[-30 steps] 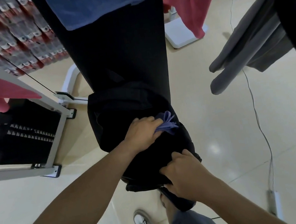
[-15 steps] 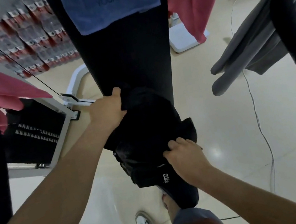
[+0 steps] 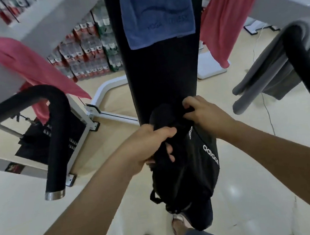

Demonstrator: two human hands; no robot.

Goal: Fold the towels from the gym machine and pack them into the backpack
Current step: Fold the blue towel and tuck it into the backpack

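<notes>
Towels are left hanging beyond the fingers: blue towel, pink towel, grey towel. Backpack is gripped by left hand and right hand.

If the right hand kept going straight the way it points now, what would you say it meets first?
Probably the black padded bench: the right hand, gripping the top of the backpack, points up along it, with the blue towel farther on. Depth is unclear.

Bright, even indoor light, with soft glare spots on the glossy floor. Around it, edges bend fisheye-style, and everything's slightly motion-blurred.
</notes>
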